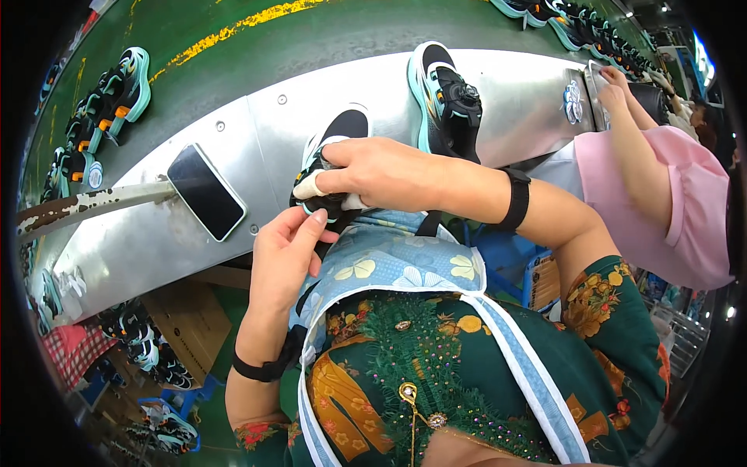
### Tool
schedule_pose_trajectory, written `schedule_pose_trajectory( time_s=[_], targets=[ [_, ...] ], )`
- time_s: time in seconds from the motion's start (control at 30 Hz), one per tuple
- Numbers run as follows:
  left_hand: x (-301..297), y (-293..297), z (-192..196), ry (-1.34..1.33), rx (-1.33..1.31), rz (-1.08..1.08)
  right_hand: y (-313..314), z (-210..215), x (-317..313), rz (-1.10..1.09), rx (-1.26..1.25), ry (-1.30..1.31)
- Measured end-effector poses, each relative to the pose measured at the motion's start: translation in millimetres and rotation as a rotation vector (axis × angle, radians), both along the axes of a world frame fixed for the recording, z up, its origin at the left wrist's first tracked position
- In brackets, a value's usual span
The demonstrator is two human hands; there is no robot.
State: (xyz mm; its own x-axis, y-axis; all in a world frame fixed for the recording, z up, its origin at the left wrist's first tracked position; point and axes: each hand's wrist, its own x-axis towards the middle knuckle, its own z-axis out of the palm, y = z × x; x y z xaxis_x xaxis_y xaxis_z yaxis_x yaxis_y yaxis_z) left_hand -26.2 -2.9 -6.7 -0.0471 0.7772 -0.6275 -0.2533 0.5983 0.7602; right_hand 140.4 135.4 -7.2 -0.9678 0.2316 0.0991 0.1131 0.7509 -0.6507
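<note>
A black sneaker [348, 124] with a white and pale teal sole lies at the near edge of the metal bench, toe pointing away from me. My right hand [381, 173] is closed over its upper, with white wrapping on some fingers. At the heel end, my left hand [284, 247] pinches the sneaker's edge between thumb and fingers. What exactly lies in that pinch is mostly covered. A second sneaker [445, 97] of the same kind, with a round black dial on its tongue, rests to the right of my hands, touching neither.
The metal bench [264, 140] curves across in front of me. A phone [206, 191] lies on it, beside a chipped metal bar [101, 204]. Rows of sneakers [117, 97] stand beyond the bench. A co-worker's pink sleeve [692, 179] is close on the right. A cardboard box [187, 331] stands below left.
</note>
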Motion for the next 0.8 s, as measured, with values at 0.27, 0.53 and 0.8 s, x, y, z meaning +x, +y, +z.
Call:
schedule_pose_trajectory(
  time_s=[0.27, 0.53, 0.8],
  targets=[
    [20.5, -9.9, -9.0, -0.069, -0.003, 0.033, 9.3, 1.1, 11.9, -0.053, -0.142, -0.023],
    [28.1, -9.0, -22.8, 0.032, -0.005, -0.001, 4.2, -5.8, 14.0, -0.194, -0.282, -0.083],
    [29.7, -7.5, -22.9, 0.017, -0.012, 0.002, -18.3, -22.9, 12.0, -0.322, 0.31, 0.039]
  ],
)
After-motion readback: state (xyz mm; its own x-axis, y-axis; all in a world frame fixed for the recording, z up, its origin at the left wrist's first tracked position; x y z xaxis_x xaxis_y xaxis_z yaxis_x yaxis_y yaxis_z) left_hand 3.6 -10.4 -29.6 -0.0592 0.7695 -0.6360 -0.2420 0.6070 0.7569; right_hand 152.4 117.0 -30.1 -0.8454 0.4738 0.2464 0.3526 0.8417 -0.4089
